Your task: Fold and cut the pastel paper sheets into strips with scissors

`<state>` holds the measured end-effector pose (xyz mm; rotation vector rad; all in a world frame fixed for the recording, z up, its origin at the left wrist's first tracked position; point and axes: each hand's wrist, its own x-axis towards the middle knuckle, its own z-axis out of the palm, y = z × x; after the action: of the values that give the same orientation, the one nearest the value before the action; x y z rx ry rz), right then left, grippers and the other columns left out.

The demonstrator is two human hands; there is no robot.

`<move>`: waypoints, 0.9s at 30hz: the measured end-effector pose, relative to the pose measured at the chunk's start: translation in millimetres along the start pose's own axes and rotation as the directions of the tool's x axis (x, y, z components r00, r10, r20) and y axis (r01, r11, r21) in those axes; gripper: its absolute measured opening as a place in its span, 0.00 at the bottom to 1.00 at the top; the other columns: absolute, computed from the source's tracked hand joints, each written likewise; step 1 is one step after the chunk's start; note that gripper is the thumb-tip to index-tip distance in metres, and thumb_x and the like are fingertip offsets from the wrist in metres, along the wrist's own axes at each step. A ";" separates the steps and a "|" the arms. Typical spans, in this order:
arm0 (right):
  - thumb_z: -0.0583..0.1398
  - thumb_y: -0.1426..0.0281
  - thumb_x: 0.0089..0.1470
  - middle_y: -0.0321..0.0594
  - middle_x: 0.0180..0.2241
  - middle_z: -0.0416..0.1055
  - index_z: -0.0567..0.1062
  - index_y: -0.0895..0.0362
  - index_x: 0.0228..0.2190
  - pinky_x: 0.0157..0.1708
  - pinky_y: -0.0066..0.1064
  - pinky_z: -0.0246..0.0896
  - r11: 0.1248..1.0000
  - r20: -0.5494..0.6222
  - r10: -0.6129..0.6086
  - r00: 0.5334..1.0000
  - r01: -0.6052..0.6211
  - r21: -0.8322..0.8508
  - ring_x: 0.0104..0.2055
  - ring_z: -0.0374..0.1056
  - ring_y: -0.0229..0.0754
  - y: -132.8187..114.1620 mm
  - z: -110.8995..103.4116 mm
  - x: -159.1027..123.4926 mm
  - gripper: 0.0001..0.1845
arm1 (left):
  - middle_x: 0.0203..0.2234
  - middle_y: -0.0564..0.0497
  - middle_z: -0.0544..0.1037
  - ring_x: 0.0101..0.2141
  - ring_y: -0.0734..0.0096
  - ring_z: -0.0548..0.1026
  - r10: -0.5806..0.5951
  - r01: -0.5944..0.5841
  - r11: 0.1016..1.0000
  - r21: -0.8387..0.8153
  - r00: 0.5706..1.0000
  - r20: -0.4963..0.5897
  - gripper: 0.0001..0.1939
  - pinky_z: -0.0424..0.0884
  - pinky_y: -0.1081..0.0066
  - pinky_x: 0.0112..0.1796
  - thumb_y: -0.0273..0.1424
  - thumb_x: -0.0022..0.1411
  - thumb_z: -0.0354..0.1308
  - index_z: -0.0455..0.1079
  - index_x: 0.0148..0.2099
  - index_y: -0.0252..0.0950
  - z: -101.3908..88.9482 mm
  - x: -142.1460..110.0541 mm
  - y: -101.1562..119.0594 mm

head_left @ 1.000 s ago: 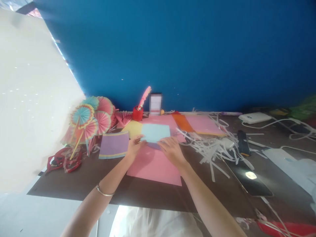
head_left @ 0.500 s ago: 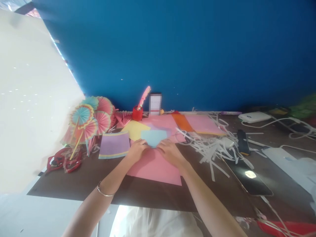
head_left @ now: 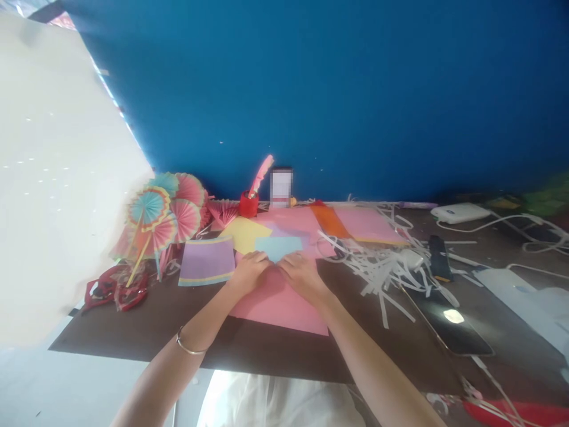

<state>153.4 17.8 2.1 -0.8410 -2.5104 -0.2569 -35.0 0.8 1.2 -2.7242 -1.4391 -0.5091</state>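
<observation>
Through the head camera I log the following.

Left hand [head_left: 249,273]: fingers bent together at the near left edge of the light blue paper [head_left: 279,244]; whether they pinch it or only press, I cannot tell. Bracelet [head_left: 190,349] on the forearm.

Right hand [head_left: 304,274]: fingers bent likewise at the near right edge, close beside the left hand; their grip I cannot make out either.

Light blue paper: in the middle of the table [head_left: 191,335], its near part hidden by the hands, a large pink sheet [head_left: 280,311] spread out below them.

Beside it I count a yellow paper [head_left: 244,234] at the left, a lilac sheet [head_left: 290,231] just beyond, and a purple paper with striped borders [head_left: 207,261] near the left hand.

Far side: one red cup [head_left: 249,205] holding a pink paper stick [head_left: 261,176].

Left side: a cluster of pleated paper fans [head_left: 149,209].

Right side: a heap of white paper strips [head_left: 383,270]; a dark phone [head_left: 466,335] with a bright glare, cable attached.
</observation>
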 end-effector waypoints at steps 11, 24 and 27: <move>0.47 0.81 0.53 0.39 0.24 0.66 0.69 0.57 0.24 0.40 0.36 0.52 1.000 -0.109 0.016 0.994 -0.017 -0.013 0.28 0.59 0.40 -7.5 -6.4 3.9 0.15 | 0.29 0.49 0.69 0.32 0.67 0.65 0.039 -0.033 0.991 0.130 0.998 -0.046 0.11 0.58 0.68 0.31 0.21 0.60 0.44 0.67 0.37 0.36 -4.3 0.1 4.6; 0.50 0.78 0.52 0.36 0.21 0.65 0.67 0.57 0.21 0.39 0.34 0.52 0.997 -0.091 0.030 0.995 -0.023 0.076 0.28 0.59 0.38 -0.7 -24.4 4.9 0.12 | 0.32 0.53 0.74 0.36 0.69 0.67 0.038 -0.034 0.999 0.028 0.991 -0.130 0.06 0.58 0.68 0.36 0.24 0.57 0.51 0.66 0.36 0.38 -14.7 0.8 -3.4; 0.51 0.77 0.52 0.36 0.21 0.65 0.67 0.57 0.20 0.38 0.34 0.52 0.991 -0.081 0.064 0.995 -0.054 0.126 0.27 0.59 0.38 6.0 -29.4 2.5 0.12 | 0.32 0.52 0.75 0.36 0.68 0.67 0.017 -0.017 1.000 0.003 0.988 -0.154 0.07 0.58 0.68 0.38 0.23 0.58 0.50 0.67 0.36 0.38 -13.1 0.0 -10.3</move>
<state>166.4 14.5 29.0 -0.8353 -2.3910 -0.1135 -46.9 4.5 12.2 -2.6269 -1.3768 -0.6990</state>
